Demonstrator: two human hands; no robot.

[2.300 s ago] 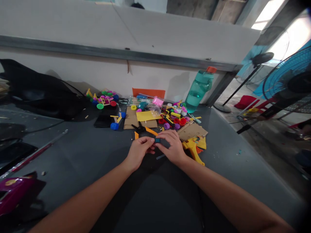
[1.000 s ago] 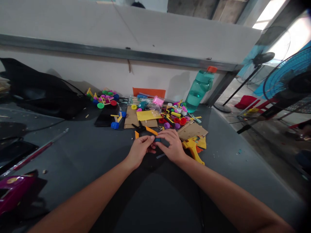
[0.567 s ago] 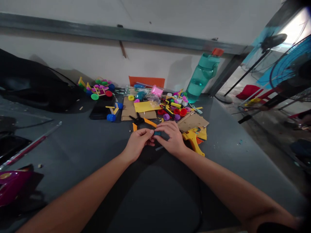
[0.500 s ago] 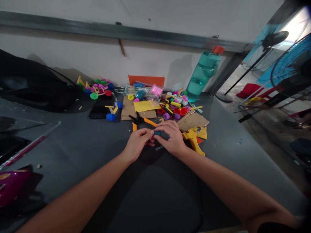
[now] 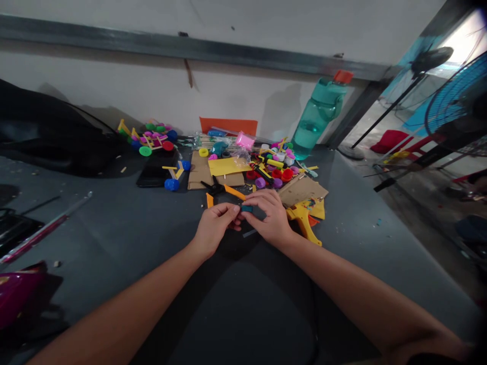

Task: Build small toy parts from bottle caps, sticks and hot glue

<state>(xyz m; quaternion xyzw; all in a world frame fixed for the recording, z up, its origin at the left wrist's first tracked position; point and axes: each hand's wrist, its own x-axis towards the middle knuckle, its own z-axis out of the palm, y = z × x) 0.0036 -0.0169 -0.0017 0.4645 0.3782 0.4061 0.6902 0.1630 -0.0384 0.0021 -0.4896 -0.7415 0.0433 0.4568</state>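
My right hand (image 5: 269, 215) pinches a small dark teal piece (image 5: 247, 208) between thumb and fingers. Just left of it, my left hand (image 5: 217, 225) is closed, thumb against forefinger, its tips close to the left end of the piece. What sits inside the left pinch is hidden. Orange-handled pliers or cutters (image 5: 215, 188) lie right behind my hands, partly covered by the right one. A yellow glue gun (image 5: 306, 223) rests beside my right wrist. Under my hands a thin grey strip (image 5: 250, 233) shows on the dark tabletop (image 5: 160, 228).
Behind the hands lie cardboard (image 5: 198, 172), yellow paper (image 5: 229, 166), purple caps (image 5: 260, 183) and red caps (image 5: 287, 175). A teal water bottle (image 5: 314, 121) stands at the back right. Left are a phone (image 5: 150, 175), a stick-and-cap model (image 5: 173, 184) and a black bag (image 5: 49, 132).
Both hands stay almost where they were. The teal piece looks slightly turned between the fingers, and the view has shifted a little.
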